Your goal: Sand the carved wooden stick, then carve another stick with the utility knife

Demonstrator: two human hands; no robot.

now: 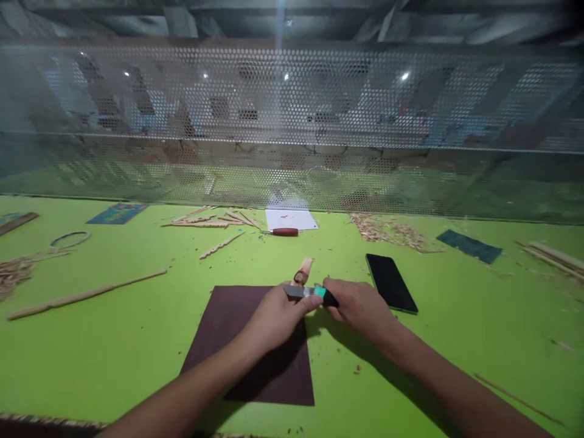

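My left hand (278, 316) is closed around a short carved wooden piece (302, 272) whose pale tip sticks up past the fingers. My right hand (358, 304) grips a small knife (306, 292) with a teal and black handle. Its grey blade points left and lies across the wood, resting on my left thumb. Both hands meet above the far right corner of a dark brown sheet (255, 347) that lies flat on the green table (114, 340).
A black phone (391, 283) lies just right of my hands. A red-handled tool (283, 232), white paper (291, 219), carved sticks (214, 222) and shavings (387, 231) sit at the back. A long stick (86, 295) lies left. A perforated metal screen (292, 128) walls the far edge.
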